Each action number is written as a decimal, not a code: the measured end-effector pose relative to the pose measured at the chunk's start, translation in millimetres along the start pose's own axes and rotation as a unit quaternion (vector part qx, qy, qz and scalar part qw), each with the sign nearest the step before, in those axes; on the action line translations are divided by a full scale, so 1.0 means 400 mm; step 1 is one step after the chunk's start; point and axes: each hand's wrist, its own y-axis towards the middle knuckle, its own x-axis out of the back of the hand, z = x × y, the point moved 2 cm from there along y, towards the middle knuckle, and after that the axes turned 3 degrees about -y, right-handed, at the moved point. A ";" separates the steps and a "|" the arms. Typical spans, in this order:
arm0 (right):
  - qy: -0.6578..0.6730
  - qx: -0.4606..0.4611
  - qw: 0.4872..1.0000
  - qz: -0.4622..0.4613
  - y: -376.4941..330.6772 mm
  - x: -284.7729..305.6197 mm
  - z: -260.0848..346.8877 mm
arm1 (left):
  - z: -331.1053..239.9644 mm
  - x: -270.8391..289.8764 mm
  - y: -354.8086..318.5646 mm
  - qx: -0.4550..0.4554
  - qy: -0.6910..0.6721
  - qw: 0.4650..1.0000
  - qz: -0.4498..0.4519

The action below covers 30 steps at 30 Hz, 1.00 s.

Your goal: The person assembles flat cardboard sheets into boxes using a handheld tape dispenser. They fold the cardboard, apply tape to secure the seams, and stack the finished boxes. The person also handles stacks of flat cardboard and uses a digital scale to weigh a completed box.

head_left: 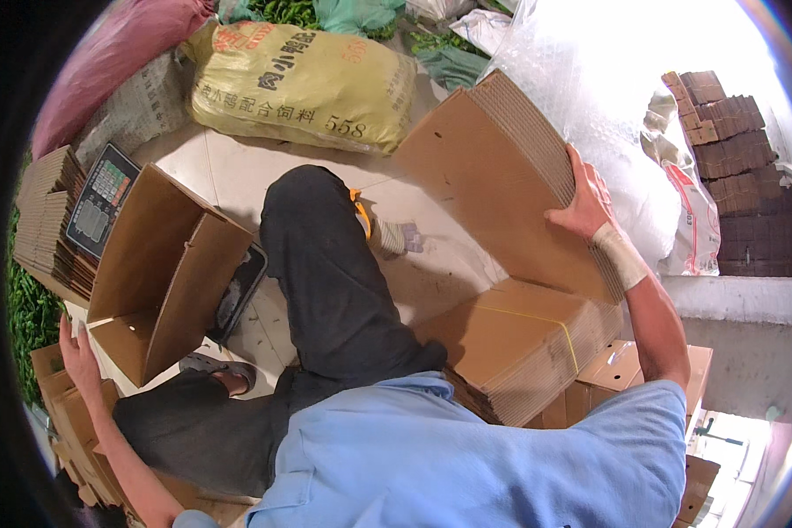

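My right hand point(583, 201) grips the edge of a tall stack of flattened cardboard boxes point(493, 167), thumb on its front face and fingers along the layered side. This stack leans upright behind another stack of flattened boxes point(519, 330), bound with a yellow strap. On the far left, my left hand point(81, 356) has its fingers stretched out beside an open cardboard box point(172, 282). That box stands tilted on a scale point(238, 295), its opening facing me. Green chilli-like vegetables point(35, 299) lie just beyond the left fingertips.
The scale's display panel point(103, 201) stands behind the box, next to more flattened boxes point(44, 216). A full yellow sack point(304, 88) lies ahead. Clear plastic wrap point(581, 106) is at the far right. An orange-edged object point(361, 214) sits beside my knee.
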 end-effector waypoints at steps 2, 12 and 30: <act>-0.004 0.017 1.000 -0.018 -0.009 0.006 -0.001 | -0.060 -0.005 -0.021 -0.023 0.024 0.999 0.023; 0.017 0.066 0.997 -0.032 -0.078 -0.063 0.040 | -0.587 -0.223 -0.197 -0.066 0.101 0.949 0.290; 0.099 0.103 0.982 0.122 -0.035 -0.272 0.056 | -0.506 -0.264 -0.303 -0.111 0.134 0.958 0.230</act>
